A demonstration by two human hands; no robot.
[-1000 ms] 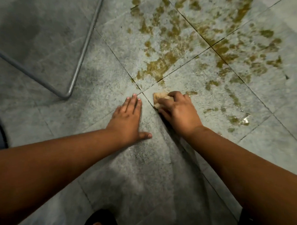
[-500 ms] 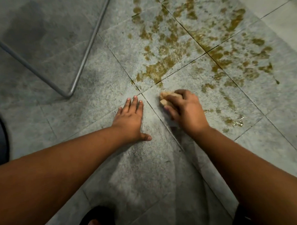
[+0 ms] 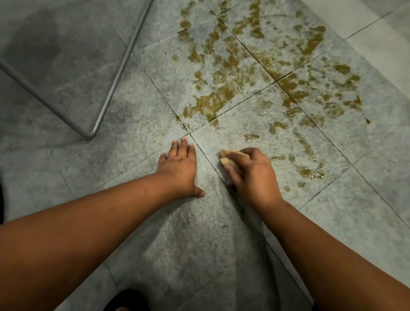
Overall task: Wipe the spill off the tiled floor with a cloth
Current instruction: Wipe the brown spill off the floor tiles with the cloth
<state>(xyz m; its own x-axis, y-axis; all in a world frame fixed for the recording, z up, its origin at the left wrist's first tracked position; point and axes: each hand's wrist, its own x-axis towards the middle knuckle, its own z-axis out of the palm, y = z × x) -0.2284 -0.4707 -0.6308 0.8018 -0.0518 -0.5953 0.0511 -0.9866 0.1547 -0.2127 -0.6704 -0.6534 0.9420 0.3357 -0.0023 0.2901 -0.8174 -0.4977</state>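
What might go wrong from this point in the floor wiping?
1. The cloth is a small wad in the right hand, while the brown spill spans several tiles; it may smear rather than lift.
2. The left hand rests flat on the floor near wet patches and might slip.

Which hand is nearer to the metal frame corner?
Left. The left hand lies flat to the right of the frame corner; the right hand, gripping the cloth, is farther right.
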